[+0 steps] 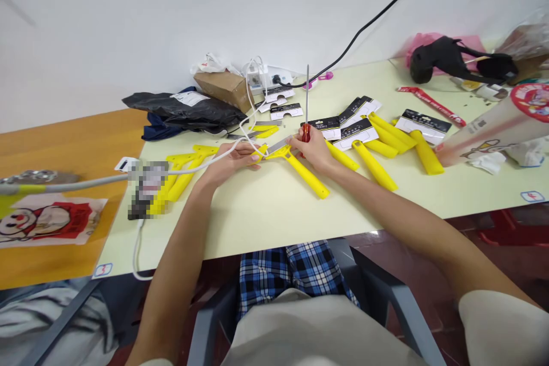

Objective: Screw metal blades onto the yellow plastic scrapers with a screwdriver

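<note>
A yellow-handled scraper (306, 176) lies at a slant on the table between my hands, its metal blade (279, 144) at the far end. My left hand (227, 163) pinches a yellow piece at the left end of the blade; whether this is a blade cover or part of the scraper head, I cannot tell. My right hand (316, 150) is wrapped around the red handle of a screwdriver (307, 97), whose shaft points up. Fingertips of that hand touch the blade's right end. A white cable (210, 159) passes over my left hand.
Several yellow scraper handles (375, 166) and black-and-white cards (355, 132) lie to the right. More yellow scrapers (189, 174) are at left. Behind stand a black plastic parcel (189, 111), a cardboard box (225, 87) and a power strip (268, 75). A tall cup (493, 126) stands at right.
</note>
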A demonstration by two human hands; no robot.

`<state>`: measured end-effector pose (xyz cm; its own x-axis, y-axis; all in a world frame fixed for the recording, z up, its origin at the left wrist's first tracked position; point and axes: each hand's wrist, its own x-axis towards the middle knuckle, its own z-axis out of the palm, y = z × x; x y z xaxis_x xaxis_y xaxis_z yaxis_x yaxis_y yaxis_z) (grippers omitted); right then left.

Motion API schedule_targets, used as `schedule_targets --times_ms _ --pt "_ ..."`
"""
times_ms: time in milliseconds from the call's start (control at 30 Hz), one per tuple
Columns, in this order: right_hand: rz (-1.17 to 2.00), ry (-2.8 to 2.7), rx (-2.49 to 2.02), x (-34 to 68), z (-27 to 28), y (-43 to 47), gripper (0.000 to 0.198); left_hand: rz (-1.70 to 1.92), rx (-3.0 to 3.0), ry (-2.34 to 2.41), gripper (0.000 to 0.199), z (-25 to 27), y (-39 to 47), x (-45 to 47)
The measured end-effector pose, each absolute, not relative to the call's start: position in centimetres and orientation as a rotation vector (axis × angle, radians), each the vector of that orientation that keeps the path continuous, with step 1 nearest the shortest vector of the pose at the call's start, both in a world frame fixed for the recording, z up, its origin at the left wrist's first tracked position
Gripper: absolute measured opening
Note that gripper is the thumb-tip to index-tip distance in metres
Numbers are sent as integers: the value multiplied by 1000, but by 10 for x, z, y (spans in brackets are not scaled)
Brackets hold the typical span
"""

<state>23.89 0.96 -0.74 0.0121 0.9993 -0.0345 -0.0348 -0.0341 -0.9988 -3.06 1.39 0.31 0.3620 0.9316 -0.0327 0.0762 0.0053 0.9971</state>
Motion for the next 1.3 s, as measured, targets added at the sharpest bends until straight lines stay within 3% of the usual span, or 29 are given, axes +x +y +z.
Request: schedule_targets --times_ms 100,267,500,767,1300 --pt "1243 -1138 -1211 240 -6 10 45 831 1460 994 40 9 16 -46" --pt "1242 -1168 -1197 240 -6 10 42 606 1529 967 48 13 16 -61" --pt "1254 -1192 -1187 240 -10 11 47 1153 1599 1048 46 -4 17 -4" --pt "1358 -1079 -1092 244 -16 17 59 1208 1990 989 32 1 38 42" --pt "1458 -1005 -1008 240 -16 18 66 1339 1788 1165 35 -28 26 51"
